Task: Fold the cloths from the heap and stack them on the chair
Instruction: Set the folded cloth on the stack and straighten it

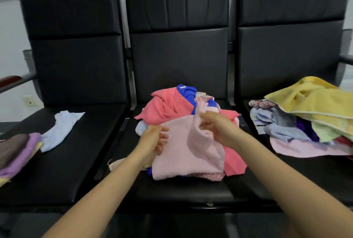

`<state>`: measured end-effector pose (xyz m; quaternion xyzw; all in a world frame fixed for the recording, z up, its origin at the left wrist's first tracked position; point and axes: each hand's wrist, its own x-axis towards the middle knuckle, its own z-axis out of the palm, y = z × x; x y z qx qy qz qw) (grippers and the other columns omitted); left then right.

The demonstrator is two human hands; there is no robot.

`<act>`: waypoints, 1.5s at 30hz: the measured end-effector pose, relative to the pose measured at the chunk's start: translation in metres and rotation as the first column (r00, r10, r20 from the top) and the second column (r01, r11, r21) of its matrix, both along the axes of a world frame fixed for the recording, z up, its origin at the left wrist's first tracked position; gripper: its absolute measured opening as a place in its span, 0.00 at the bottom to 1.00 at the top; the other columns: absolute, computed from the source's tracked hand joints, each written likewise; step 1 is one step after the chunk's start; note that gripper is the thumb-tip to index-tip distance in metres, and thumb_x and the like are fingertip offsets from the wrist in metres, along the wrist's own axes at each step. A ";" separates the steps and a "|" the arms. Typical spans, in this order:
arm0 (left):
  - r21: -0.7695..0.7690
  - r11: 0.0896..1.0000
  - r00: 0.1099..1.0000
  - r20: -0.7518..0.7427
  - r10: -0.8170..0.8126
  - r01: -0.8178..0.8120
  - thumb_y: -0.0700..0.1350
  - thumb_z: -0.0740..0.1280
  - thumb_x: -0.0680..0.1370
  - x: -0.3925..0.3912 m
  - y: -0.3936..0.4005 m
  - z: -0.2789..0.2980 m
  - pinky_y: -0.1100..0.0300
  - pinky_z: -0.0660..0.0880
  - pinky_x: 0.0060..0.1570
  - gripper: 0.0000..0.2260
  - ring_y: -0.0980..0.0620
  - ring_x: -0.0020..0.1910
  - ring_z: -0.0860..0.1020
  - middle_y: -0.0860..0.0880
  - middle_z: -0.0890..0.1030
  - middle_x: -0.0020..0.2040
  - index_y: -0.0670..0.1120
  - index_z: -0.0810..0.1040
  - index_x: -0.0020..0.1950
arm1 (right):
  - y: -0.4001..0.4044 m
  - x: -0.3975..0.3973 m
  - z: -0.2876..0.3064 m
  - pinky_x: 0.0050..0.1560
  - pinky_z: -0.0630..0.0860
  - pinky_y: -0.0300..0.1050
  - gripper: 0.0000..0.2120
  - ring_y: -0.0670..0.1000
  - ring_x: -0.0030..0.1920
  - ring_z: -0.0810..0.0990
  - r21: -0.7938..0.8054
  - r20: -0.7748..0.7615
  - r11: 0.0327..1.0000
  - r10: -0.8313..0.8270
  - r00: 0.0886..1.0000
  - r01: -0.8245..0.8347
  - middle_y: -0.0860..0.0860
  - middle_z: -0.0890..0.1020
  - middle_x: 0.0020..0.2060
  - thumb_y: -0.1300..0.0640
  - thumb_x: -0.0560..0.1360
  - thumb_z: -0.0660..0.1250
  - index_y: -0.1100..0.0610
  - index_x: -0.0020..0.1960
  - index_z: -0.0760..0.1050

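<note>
So, both hands on the pale pink terry cloth (177, 153) atop the mixed heap (168, 103) on the black middle chair seat (181, 190). Left hand (152, 140) pinches its left edge; right hand (215, 128) grips a raised fold. Folded brown-and-lilac stack (17, 151) lies well left of the left fingers; crumpled yellow towel (321, 103) right of the right fingers.
</note>
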<state>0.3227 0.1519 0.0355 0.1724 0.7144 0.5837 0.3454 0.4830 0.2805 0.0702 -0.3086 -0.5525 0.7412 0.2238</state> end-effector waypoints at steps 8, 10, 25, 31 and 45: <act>-0.151 0.945 0.948 0.181 -0.263 0.291 0.55 0.54 0.83 0.007 0.024 0.020 0.55 0.74 0.58 0.19 0.52 0.28 0.77 0.48 0.80 0.31 0.44 0.76 0.44 | 0.008 -0.015 -0.009 0.30 0.69 0.37 0.06 0.42 0.23 0.74 0.281 0.131 0.956 -0.131 0.983 0.090 0.50 0.79 0.32 0.61 0.77 0.64 0.58 0.46 0.80; -0.070 0.967 0.969 0.056 -0.242 0.246 0.55 0.61 0.81 0.011 0.032 0.007 0.54 0.75 0.59 0.14 0.52 0.35 0.82 0.50 0.81 0.35 0.48 0.78 0.44 | 0.018 -0.008 -0.014 0.26 0.68 0.33 0.06 0.40 0.22 0.71 0.431 0.104 0.874 -0.294 0.950 0.224 0.49 0.76 0.28 0.61 0.76 0.65 0.56 0.42 0.79; 0.072 0.996 0.970 -0.239 -0.033 0.052 0.47 0.60 0.82 0.019 0.023 0.028 0.55 0.72 0.57 0.15 0.46 0.54 0.76 0.48 0.78 0.56 0.45 0.74 0.66 | 0.011 0.000 -0.024 0.35 0.70 0.38 0.09 0.46 0.35 0.74 0.531 0.156 0.847 -0.137 0.978 0.034 0.45 0.77 0.36 0.50 0.73 0.73 0.53 0.46 0.76; -0.159 0.986 0.955 -0.282 -0.096 0.052 0.45 0.57 0.81 -0.001 -0.011 0.000 0.46 0.73 0.62 0.17 0.42 0.58 0.76 0.43 0.77 0.60 0.47 0.70 0.70 | -0.003 -0.023 -0.035 0.48 0.70 0.43 0.25 0.50 0.50 0.75 0.793 0.348 0.599 -0.299 0.889 -0.109 0.49 0.73 0.48 0.43 0.68 0.75 0.52 0.59 0.74; -0.159 0.976 0.986 0.107 -0.130 0.146 0.54 0.70 0.76 -0.014 -0.029 -0.014 0.57 0.76 0.41 0.18 0.49 0.48 0.80 0.46 0.82 0.51 0.46 0.76 0.60 | -0.012 -0.006 -0.037 0.60 0.78 0.52 0.20 0.54 0.53 0.84 0.057 0.307 0.989 0.111 0.945 -0.134 0.54 0.85 0.51 0.52 0.70 0.76 0.60 0.59 0.80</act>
